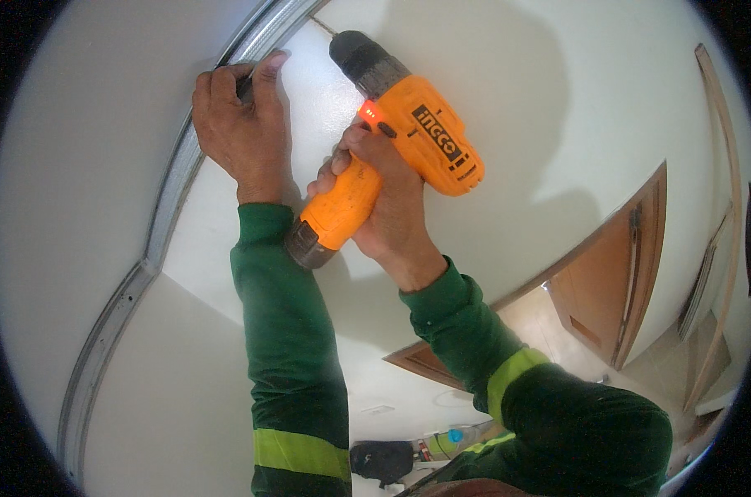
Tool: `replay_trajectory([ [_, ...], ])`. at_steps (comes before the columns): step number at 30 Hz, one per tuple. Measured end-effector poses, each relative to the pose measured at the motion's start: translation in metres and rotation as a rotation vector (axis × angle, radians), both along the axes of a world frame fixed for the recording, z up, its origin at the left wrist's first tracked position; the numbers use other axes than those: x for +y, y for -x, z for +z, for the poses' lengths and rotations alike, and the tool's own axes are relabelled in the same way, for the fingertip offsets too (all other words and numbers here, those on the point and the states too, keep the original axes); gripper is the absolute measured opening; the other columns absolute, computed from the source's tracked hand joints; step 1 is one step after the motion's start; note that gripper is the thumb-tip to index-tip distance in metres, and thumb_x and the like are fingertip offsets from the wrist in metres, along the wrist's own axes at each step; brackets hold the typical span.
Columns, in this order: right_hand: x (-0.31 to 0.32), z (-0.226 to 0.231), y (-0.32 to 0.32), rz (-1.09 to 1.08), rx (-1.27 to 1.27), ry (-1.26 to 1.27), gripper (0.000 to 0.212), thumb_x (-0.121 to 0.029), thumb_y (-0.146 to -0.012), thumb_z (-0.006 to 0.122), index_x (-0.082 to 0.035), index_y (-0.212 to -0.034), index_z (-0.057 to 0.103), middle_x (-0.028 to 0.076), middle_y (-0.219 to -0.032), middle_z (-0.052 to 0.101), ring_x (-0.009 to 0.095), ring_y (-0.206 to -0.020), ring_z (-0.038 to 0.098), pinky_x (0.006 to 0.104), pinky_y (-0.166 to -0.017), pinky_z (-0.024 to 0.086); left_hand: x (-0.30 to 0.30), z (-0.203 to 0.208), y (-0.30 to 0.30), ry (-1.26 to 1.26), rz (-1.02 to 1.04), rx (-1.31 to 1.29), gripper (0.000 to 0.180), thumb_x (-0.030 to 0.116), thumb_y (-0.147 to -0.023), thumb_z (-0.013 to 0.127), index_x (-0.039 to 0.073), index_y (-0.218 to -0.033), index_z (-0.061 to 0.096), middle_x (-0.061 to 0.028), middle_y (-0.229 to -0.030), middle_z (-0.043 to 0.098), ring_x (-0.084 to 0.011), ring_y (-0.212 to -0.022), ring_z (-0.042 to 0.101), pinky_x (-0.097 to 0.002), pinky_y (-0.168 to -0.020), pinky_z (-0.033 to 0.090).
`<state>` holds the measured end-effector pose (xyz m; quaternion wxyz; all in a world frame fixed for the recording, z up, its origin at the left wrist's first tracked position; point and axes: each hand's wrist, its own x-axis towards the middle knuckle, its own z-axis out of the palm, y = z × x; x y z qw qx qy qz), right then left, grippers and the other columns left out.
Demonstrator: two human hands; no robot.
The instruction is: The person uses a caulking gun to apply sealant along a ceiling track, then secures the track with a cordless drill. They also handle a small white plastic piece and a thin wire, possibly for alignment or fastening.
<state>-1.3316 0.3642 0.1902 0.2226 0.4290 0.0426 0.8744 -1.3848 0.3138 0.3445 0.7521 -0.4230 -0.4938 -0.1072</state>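
My right hand (388, 203) grips the handle of an orange cordless drill (413, 137) whose dark chuck points up at the joint of white wall and ceiling; a small red light glows on its body. My left hand (239, 124) presses against a grey metal track (173, 178) that runs along that joint, thumb raised beside the chuck and fingers curled over the track's edge. The bit's tip is too small to make out. Both forearms wear green sleeves with yellow-green bands.
A brown wooden door (620, 273) stands open at the right, with a wooden frame strip (727, 166) beyond it. Far below lie a black object (384, 460) and a plastic bottle (450, 439) on the floor.
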Motion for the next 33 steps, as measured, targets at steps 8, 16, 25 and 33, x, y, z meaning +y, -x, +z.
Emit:
replay_trajectory([
  [8,0.0058,0.0,-0.0019,0.01,0.007,-0.024,0.017,-0.018,-0.097,0.071,-0.016,-0.108,0.058,0.001,-0.083,0.06,0.017,-0.076,0.064,0.0424,-0.077,0.055,0.0038,-0.0007,-0.0011,-0.013,0.05,-0.018,0.04,0.048,-0.09,0.081,0.009,-0.087,0.071,-0.0043,-0.089,0.065,-0.0204,-0.081,0.064,-0.0364,-0.069,0.051],
  [16,0.0038,0.0028,-0.0008,0.011,-0.018,0.0,0.016,-0.018,-0.097,0.07,-0.016,-0.107,0.058,0.001,-0.082,0.061,0.016,-0.076,0.064,0.0425,-0.077,0.055,0.0038,0.0018,-0.0001,0.001,0.033,0.033,0.038,0.045,-0.09,0.082,0.008,-0.09,0.072,-0.0049,-0.089,0.065,-0.0201,-0.081,0.065,-0.0361,-0.068,0.053],
  [25,0.0042,-0.0003,0.0016,0.006,0.008,-0.005,0.017,-0.019,-0.097,0.071,-0.015,-0.108,0.058,0.001,-0.082,0.061,0.017,-0.077,0.065,0.0431,-0.078,0.056,0.0028,0.002,0.0025,0.012,0.014,0.032,0.04,0.046,-0.09,0.082,0.008,-0.088,0.071,-0.0038,-0.087,0.063,-0.0184,-0.078,0.062,-0.0357,-0.065,0.05],
  [33,0.0037,0.0019,0.0026,-0.011,-0.016,-0.025,0.017,-0.019,-0.097,0.071,-0.015,-0.108,0.058,0.001,-0.082,0.061,0.018,-0.076,0.065,0.0432,-0.077,0.056,-0.0001,0.0025,0.0058,0.007,0.041,0.063,0.039,0.046,-0.09,0.082,0.008,-0.089,0.072,-0.0044,-0.087,0.063,-0.0185,-0.078,0.062,-0.0356,-0.066,0.05],
])
